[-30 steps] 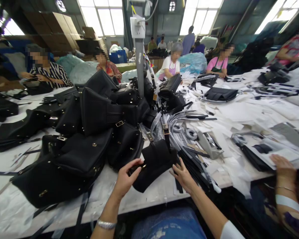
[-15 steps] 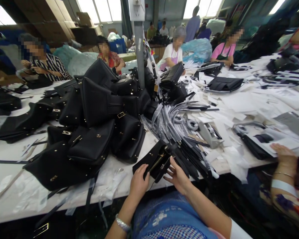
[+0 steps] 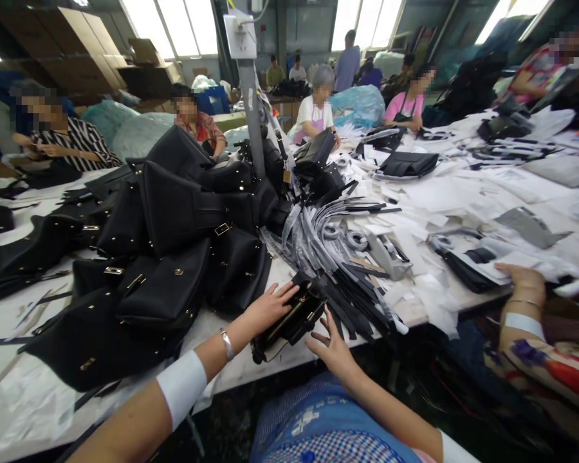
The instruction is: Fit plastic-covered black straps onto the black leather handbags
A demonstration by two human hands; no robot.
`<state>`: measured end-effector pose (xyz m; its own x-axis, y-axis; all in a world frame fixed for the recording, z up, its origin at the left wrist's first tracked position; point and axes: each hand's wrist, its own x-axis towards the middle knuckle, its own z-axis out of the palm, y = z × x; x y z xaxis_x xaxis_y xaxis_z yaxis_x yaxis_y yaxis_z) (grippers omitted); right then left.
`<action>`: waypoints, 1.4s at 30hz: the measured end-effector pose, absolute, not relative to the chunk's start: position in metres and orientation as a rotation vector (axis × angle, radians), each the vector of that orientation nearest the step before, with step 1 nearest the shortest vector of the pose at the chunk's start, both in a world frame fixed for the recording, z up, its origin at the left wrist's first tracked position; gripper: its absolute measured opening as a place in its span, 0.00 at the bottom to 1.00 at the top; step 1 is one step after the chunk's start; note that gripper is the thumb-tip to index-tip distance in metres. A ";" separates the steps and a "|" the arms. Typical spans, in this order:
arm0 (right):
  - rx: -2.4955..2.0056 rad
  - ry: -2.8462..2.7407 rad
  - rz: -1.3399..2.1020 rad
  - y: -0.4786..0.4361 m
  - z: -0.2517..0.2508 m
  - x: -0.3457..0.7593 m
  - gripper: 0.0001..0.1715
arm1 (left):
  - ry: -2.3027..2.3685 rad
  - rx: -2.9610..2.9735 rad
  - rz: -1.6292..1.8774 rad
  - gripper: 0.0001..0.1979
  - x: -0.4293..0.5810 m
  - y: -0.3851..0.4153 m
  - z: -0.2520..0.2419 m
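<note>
A small black handbag [image 3: 289,318] with gold fittings lies at the near edge of the white table [image 3: 38,399]. My left hand [image 3: 269,306] rests flat on its upper left side, fingers stretched out. My right hand [image 3: 332,345] is at its lower right corner, fingers spread, touching or just short of it. A heap of black handbags [image 3: 174,225] is piled to the left of my hands. Black and grey straps [image 3: 338,270] fan out just right of the bag.
A metal pole [image 3: 251,109] with a socket box rises behind the heap. White paper and bag parts [image 3: 463,212] cover the right of the table. A co-worker's arm [image 3: 525,302] reaches onto it at the right. Several people sit along the far side.
The bag went from held between both hands to lying on the table edge. My left hand opened flat on it; my right hand drew back and spread. The view shifted left.
</note>
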<state>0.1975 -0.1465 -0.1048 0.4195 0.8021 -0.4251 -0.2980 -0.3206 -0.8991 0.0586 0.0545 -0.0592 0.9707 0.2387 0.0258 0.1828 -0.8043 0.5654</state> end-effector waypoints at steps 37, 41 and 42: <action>-1.526 -0.324 0.976 -0.092 -0.178 0.261 0.31 | 0.688 2.795 0.317 0.12 0.100 -0.035 -0.086; -1.514 -0.430 0.944 -0.063 -0.172 0.271 0.31 | 0.577 2.910 0.228 0.08 0.119 -0.032 -0.053; -1.520 -0.460 0.938 -0.057 -0.172 0.273 0.31 | 0.572 2.926 0.189 0.08 0.124 -0.031 -0.050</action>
<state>0.2729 -0.0570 -0.1721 0.5927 0.7506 -0.2919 -0.2285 -0.1908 -0.9547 0.1235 -0.0313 -0.0495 0.9191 0.3828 0.0938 0.3633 -0.9151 0.1749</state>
